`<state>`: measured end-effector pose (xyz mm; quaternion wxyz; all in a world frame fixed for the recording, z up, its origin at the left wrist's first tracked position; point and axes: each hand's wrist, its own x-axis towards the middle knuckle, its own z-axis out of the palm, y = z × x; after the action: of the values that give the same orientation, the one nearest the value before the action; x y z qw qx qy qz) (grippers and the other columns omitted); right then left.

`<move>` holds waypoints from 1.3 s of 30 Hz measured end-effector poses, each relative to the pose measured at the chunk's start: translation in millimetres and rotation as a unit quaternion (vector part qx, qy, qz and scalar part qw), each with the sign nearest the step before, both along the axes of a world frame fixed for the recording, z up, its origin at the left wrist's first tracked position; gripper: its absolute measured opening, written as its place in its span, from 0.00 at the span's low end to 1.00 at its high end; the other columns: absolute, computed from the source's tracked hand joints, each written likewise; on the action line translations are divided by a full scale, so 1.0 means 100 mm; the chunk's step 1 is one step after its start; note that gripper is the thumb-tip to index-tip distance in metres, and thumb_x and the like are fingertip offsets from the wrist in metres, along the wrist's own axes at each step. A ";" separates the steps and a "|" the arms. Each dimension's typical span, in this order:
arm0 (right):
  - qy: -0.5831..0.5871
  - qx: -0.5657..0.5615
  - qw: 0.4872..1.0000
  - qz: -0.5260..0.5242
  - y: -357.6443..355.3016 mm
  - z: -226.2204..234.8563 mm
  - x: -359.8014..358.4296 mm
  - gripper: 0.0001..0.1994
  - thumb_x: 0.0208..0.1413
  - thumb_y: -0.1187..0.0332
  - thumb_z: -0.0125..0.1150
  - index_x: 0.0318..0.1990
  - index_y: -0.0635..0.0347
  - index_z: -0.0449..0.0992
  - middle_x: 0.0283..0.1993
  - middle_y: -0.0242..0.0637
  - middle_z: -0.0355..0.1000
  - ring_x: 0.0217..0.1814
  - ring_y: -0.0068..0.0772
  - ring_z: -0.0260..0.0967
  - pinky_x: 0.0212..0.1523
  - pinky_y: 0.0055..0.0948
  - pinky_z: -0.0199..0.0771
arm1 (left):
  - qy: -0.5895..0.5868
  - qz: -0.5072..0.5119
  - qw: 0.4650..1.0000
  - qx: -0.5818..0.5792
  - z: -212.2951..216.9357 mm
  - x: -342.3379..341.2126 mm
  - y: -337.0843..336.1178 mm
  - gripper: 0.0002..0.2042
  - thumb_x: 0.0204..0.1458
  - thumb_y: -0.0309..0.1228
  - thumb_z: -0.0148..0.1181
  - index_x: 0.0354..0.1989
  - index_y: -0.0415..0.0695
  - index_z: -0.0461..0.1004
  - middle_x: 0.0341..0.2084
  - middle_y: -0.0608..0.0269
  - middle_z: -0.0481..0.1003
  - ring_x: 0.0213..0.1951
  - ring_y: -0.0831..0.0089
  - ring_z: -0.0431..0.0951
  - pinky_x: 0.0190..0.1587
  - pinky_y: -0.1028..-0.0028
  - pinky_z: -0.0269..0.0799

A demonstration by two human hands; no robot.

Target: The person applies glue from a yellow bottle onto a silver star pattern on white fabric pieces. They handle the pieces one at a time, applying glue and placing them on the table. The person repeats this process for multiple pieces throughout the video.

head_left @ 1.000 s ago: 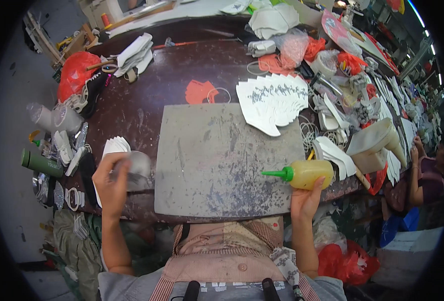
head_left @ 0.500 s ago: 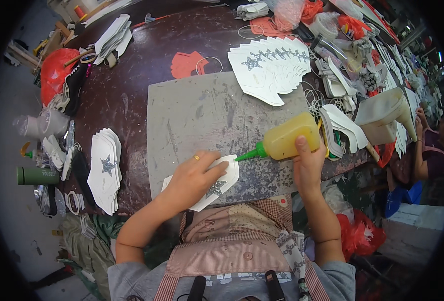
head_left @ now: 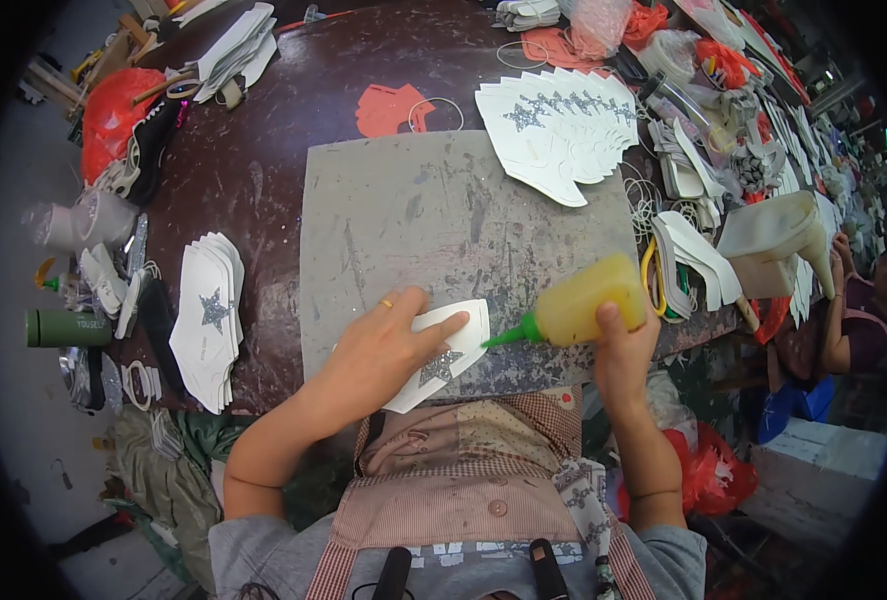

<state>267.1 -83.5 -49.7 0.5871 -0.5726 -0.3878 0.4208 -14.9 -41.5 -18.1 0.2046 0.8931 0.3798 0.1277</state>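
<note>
My right hand [head_left: 625, 352] is wrapped round a squeeze bottle [head_left: 585, 296] of yellow liquid, tipped sideways. Its green nozzle points left and meets the right edge of a white shoe upper piece [head_left: 472, 322]. A glittery silver star on that piece is partly covered by my left hand [head_left: 388, 335], which wears a ring and holds the piece down with fingers and thumb over it. Underneath lies a worn grey board [head_left: 393, 215]. Beyond it, similar white pieces with stars are fanned out in a row [head_left: 553, 165]. Another overlapping stack [head_left: 203, 345] rests left of the board.
A red cut piece [head_left: 390, 110] lies behind the board. At the left are a green bottle [head_left: 66, 328] and a red bag [head_left: 115, 135]. To the right stands a large pale plastic container [head_left: 773, 235] among shoe parts. Another person's arm [head_left: 843, 320] shows at far right.
The nozzle tip has moved down along the right edge of the white piece. That piece has turned slightly under my left hand. The view has shifted a little.
</note>
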 end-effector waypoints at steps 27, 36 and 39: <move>0.020 0.045 0.999 -0.021 -0.14 -0.04 -0.12 0.29 0.57 0.52 0.68 0.53 0.68 0.69 0.46 0.33 0.71 0.47 0.23 0.68 0.49 0.24 0.68 | -0.105 0.217 0.965 0.105 -0.34 0.24 -0.13 0.19 0.45 0.26 0.70 0.48 0.42 0.79 0.33 0.60 0.69 0.35 0.63 0.71 0.34 0.66 0.70; 0.054 0.034 0.998 -0.026 -0.25 -0.12 -0.20 0.30 0.57 0.51 0.68 0.54 0.68 0.69 0.49 0.35 0.71 0.48 0.25 0.69 0.51 0.26 0.68 | -0.110 0.221 0.963 0.105 -0.34 0.24 -0.13 0.19 0.45 0.27 0.70 0.48 0.42 0.79 0.33 0.60 0.69 0.35 0.64 0.71 0.34 0.67 0.70; -0.014 0.015 1.000 -0.001 -0.32 -0.12 -0.21 0.31 0.56 0.50 0.68 0.54 0.68 0.69 0.47 0.35 0.71 0.48 0.25 0.69 0.51 0.27 0.69 | -0.110 0.220 0.963 0.110 -0.35 0.23 -0.13 0.18 0.45 0.27 0.70 0.48 0.42 0.79 0.33 0.60 0.69 0.35 0.64 0.71 0.34 0.67 0.70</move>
<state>246.2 -115.6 -61.5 0.5904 -0.5699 -0.4015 0.4068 8.5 -54.0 -52.8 0.1124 0.7850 0.5255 0.3083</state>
